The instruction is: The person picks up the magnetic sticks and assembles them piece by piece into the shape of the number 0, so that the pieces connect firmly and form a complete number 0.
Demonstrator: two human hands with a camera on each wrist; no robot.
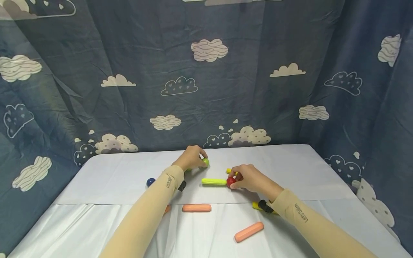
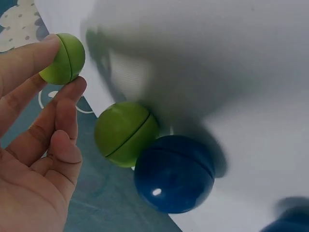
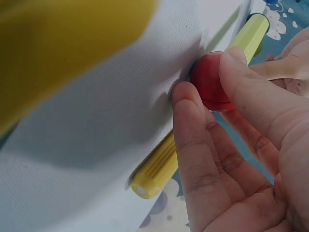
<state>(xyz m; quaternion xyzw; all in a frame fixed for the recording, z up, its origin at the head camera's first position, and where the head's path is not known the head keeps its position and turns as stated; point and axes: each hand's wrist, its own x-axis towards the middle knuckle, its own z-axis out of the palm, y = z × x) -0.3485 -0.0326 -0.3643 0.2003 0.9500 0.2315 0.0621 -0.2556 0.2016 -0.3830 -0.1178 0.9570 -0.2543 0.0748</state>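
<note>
My left hand pinches a green ball between thumb and fingertips at the back of the table. Below it, in the left wrist view, a second green ball rests against a blue ball. With thumb and fingers my right hand grips a red ball at the right end of a lime-green stick. Whether ball and stick are joined, I cannot tell. A yellow stick lies just beyond the right hand, partly hidden by it.
Two orange sticks lie toward the front, and a third is mostly covered by the left sleeve. Another yellow stick sits under the right wrist. Left of the left forearm is a dark blue ball. Patterned cloth hangs behind the white table.
</note>
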